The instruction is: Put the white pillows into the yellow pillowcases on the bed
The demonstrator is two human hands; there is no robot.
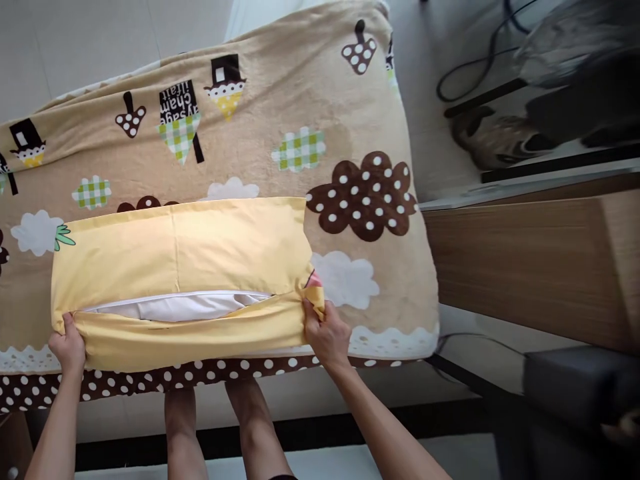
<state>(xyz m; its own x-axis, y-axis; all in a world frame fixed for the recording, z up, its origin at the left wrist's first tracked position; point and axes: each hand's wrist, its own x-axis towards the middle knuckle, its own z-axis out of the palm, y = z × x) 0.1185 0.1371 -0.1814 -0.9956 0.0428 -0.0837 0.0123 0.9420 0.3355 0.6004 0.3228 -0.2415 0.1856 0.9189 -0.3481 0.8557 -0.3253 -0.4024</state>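
A yellow pillowcase (240,247) is stretched sideways between my two hands, above a patterned bed. Its long opening gapes, and white fabric (185,308) shows inside. My left hand (69,347) is closed around the left end of the pillowcase, near the corner of the opening. At the right end, my right hand (329,333) grips a bunched fold of the yellow cloth. A green leaf print shows at its upper left edge, and a bit of pink at the right end.
Under the pillowcase lies a beige blanket (255,153) with cloud and house prints and a dotted brown border. A wooden cabinet (520,260) stands right of the bed. Cables (493,57) and a dark grey box (570,383) are farther right. My legs are at the near edge.
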